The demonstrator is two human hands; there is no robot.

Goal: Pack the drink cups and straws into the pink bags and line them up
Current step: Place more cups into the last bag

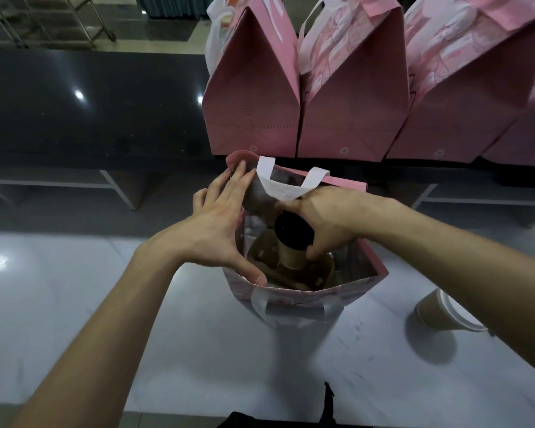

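Nearest the camera, a pale, glossy countertop (198, 350) carries scuff marks and soft light reflections. On it to the right stands a kraft paper cup with a white lid (445, 313), partly hidden behind the right forearm. At the counter's middle sits an open pink bag (294, 299) of matte non-woven fabric with a silvery foil lining and flat white handles.

The left hand (220, 223) is spread wide, fingers straight against the bag's left inner wall and thumb hooked over the near rim, holding the mouth apart. The right hand (325, 223) reaches in from the right and grips a brown paper cup with a black lid (291, 242) by its top, fingers curled round the lid; the cup stands over a brown cardboard cup carrier (318, 274) at the bag's bottom.

Beyond the open bag, on a dark polished stone ledge (90, 103), closed pink bags (349, 97) stand side by side in a row, tops folded to a peak, touching one another. Farther back lies a shiny tiled floor (155, 29) with metal frame legs, blurred.
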